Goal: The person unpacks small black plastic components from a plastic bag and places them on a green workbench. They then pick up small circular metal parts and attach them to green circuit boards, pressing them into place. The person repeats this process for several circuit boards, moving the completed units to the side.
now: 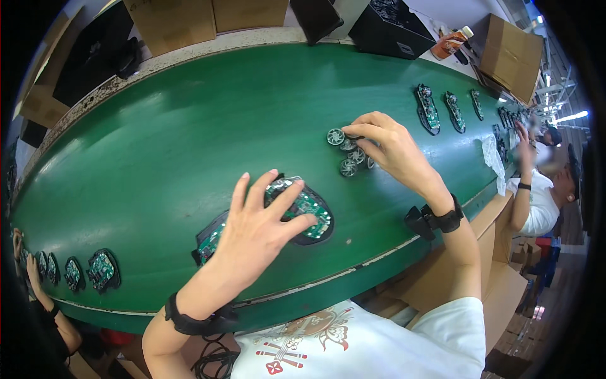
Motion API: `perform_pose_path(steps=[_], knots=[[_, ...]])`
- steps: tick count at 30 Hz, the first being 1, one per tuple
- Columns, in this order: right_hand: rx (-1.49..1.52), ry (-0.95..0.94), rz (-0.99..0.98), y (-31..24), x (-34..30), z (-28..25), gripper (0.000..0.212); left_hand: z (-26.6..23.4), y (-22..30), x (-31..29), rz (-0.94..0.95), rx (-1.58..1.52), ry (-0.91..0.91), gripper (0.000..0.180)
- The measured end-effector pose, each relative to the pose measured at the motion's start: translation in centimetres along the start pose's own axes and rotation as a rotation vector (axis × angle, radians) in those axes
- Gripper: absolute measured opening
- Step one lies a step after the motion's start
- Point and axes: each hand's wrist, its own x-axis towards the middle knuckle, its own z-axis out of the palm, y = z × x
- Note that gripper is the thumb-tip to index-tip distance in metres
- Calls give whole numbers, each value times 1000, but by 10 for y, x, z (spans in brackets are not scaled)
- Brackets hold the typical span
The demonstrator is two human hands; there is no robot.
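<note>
Steadying, it seems, the circuit board [319, 212] beneath them, our left fingers [259, 191] rest spread. Our right fingers [368, 130] seemingly pinch one of the wheels [357, 155] bunched handily below.

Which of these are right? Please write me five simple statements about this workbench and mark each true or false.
1. The left hand is over a green circuit board. True.
2. The tabletop is red. False: the tabletop is green.
3. The right hand is at a cluster of small spoked wheels. True.
4. A bottle lies between the hands. False: the bottle is beyond the far edge, beside a black box.
5. Both wrists are bare. False: each wears a dark band.
</note>
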Motion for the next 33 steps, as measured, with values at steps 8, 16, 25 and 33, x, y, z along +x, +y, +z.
perform_pose_path(steps=[8,16,25,33], knots=[[-19,185,-20,-19,-1,-7,21,-17,-28,-14,148,-138,-67,38],[244,-90,-193,-94,-10,10,41,-32,-15,-34,-95,-106,-11,64],[-38,-89,-445,-105,4,34,61,1,-2,-35,-62,-6,44,64],[-165,-73,-447,-111,-2,38,58,2,1,-33,-70,44,59,59]])
